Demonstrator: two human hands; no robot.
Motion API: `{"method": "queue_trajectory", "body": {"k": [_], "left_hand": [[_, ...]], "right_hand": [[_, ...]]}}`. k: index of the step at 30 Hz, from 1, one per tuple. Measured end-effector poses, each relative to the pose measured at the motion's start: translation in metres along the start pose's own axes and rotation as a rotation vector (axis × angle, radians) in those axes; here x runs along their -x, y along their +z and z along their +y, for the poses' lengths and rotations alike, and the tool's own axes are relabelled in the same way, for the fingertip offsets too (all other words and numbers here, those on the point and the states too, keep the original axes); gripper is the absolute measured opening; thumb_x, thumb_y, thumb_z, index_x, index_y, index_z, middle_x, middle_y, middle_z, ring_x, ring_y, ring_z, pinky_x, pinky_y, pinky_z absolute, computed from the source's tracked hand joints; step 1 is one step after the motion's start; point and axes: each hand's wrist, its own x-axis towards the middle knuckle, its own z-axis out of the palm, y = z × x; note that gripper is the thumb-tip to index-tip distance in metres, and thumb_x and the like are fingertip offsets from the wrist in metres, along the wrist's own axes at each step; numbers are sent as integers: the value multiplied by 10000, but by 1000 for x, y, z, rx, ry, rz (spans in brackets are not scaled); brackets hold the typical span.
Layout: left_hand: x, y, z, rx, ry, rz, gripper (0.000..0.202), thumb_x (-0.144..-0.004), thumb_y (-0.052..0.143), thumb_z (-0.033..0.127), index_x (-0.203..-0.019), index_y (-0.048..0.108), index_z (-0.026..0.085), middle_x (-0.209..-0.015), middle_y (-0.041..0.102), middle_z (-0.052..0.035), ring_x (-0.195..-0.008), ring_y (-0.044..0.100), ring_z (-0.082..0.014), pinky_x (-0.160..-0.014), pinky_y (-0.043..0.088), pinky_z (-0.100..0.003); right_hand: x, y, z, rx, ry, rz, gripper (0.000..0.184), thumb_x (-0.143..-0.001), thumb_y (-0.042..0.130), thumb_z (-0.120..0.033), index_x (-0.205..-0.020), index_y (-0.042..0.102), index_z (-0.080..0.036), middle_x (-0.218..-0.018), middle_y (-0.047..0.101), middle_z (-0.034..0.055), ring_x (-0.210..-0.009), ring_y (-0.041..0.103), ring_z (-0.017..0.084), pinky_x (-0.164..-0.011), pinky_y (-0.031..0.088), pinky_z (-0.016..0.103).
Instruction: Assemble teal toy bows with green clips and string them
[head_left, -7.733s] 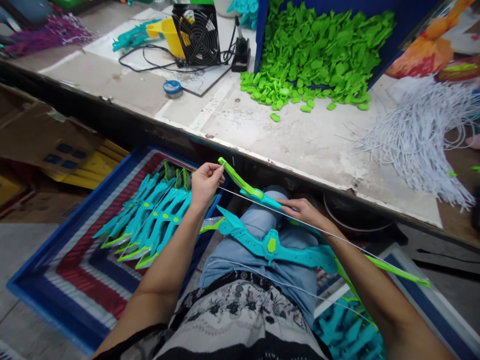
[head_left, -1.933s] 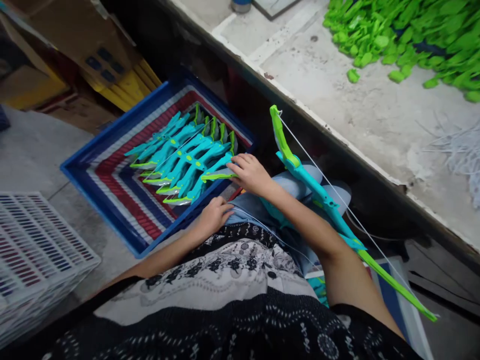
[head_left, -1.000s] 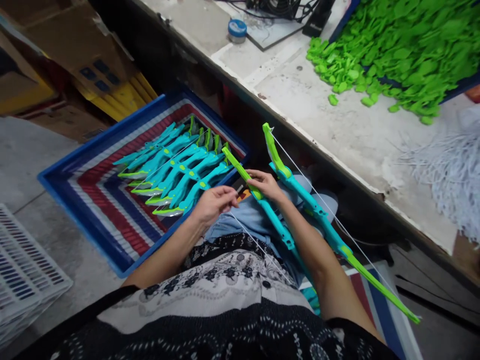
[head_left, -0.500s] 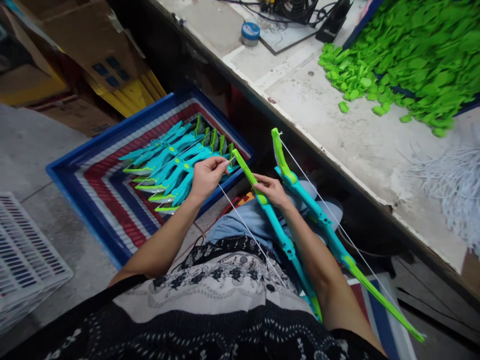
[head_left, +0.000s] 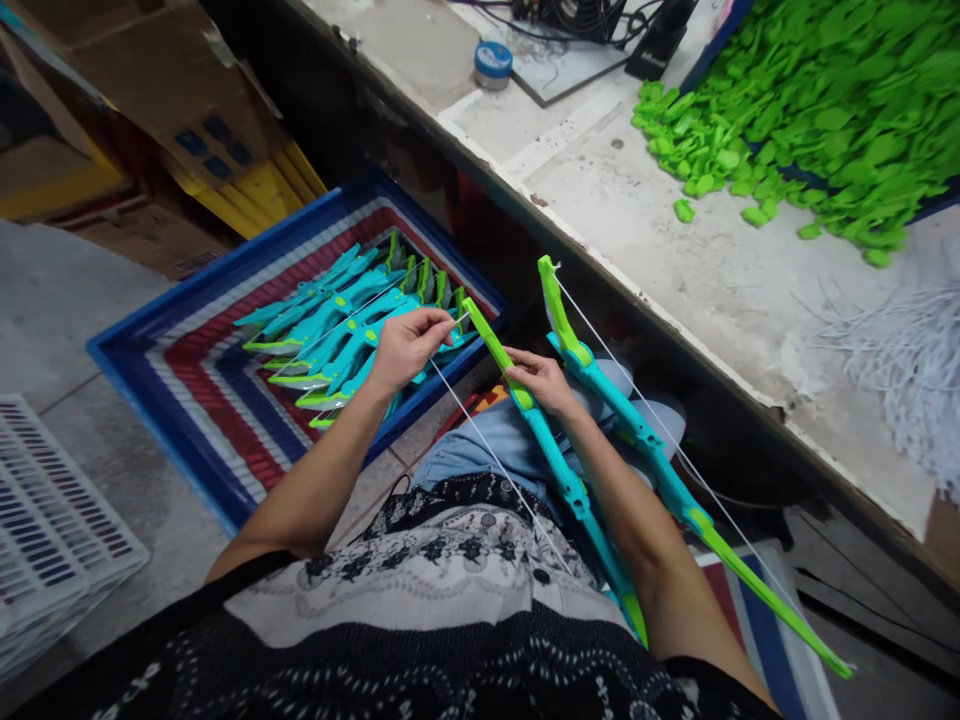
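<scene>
A green and turquoise plastic toy bow point(head_left: 551, 450) slants across my lap, its lower end beside my right forearm. My right hand point(head_left: 541, 380) is closed around its green upper limb. My left hand point(head_left: 415, 345) pinches a thin white string point(head_left: 480, 432) just left of the bow's green tip. A short stretch of string runs taut from those fingers to the tip, and the rest slopes down to the lower end. Beyond my right arm leans a second toy bow point(head_left: 637, 425) with its string strung end to end.
Several similar bows point(head_left: 337, 330) lie in a blue-rimmed striped tray point(head_left: 180, 400) at left. Green plastic pieces point(head_left: 810, 130) and white strings point(head_left: 907, 370) are heaped on the worktable point(head_left: 600, 210). A white plastic crate point(head_left: 67, 530) and cardboard boxes point(head_left: 165, 90) stand further left.
My left hand has shifted slightly left, still pinching the string. My right hand keeps its hold on the bow. The whole view has moved a little.
</scene>
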Motion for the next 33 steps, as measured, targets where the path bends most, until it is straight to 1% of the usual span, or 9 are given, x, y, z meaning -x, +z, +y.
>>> {"method": "queue_trajectory", "body": {"k": [6, 12, 14, 16, 19, 22, 25, 29, 33], "left_hand": [[-8, 4, -3, 16, 4, -10, 200, -756, 667, 349, -759, 659, 149, -579, 610, -7, -437, 411, -68, -439, 305, -209], [-12, 8, 6, 59, 19, -19, 211, -751, 674, 345, -744, 625, 140, -580, 619, -15, -425, 423, -58, -427, 315, -193], [-14, 10, 8, 124, -28, -48, 242, -727, 698, 348, -831, 612, 148, -584, 629, -7, -412, 437, -59, -413, 315, -183], [-16, 12, 9, 203, -103, -112, 380, -696, 727, 359, -991, 589, 163, -594, 641, 5, -399, 453, -65, -393, 305, -172], [-20, 13, 8, 265, -158, -176, 494, -672, 749, 402, -1072, 592, 158, -595, 643, 3, -392, 460, -68, -365, 278, -168], [-21, 11, 5, 259, -149, -170, 449, -667, 759, 410, -1010, 641, 145, -584, 638, -5, -392, 457, -64, -359, 269, -172], [-21, 8, 3, 257, -137, -186, 427, -680, 757, 395, -1018, 653, 156, -596, 646, -5, -400, 460, -60, -365, 273, -170], [-20, 4, 1, 262, -133, -204, 426, -682, 757, 403, -1013, 653, 157, -590, 640, -7, -398, 454, -60, -363, 269, -169], [-19, 3, 2, 264, -141, -217, 425, -694, 749, 397, -1026, 646, 153, -602, 641, -15, -407, 448, -59, -366, 261, -163]], "right_hand": [[1, -1, 0, 22, -14, 15, 551, -649, 757, -399, -1154, 677, -194, -821, 678, 24, -718, 612, 135, -653, 502, 252], [0, 2, 2, 24, -34, 4, 535, -654, 757, -395, -1146, 680, -199, -866, 667, 23, -751, 609, 131, -701, 509, 262], [0, 3, 4, 30, -42, -9, 534, -668, 746, -402, -1157, 672, -200, -882, 668, 28, -767, 607, 133, -723, 515, 271], [1, 4, 7, 56, -60, -19, 538, -694, 721, -422, -1180, 656, -200, -897, 666, 33, -784, 611, 141, -741, 521, 285], [0, 4, 3, 232, -184, 9, 490, -741, 673, -439, -1164, 659, -192, -927, 652, 48, -844, 619, 163, -793, 521, 321], [-6, 9, -20, 515, -424, 134, 403, -822, 603, -408, -1163, 650, -199, -1009, 632, 72, -933, 604, 176, -872, 500, 345], [-23, 20, -56, 624, -624, 183, 375, -887, 529, -364, -1222, 602, -211, -1081, 601, 77, -931, 596, 154, -845, 501, 311], [-53, 33, -95, 724, -716, 24, 265, -887, 533, -321, -1077, 657, -185, -911, 628, 41, -799, 584, 136, -762, 478, 288], [-63, 32, -108, 835, -721, -74, 164, -875, 538, -281, -848, 649, -163, -802, 616, 25, -729, 549, 130, -719, 438, 282]]}}
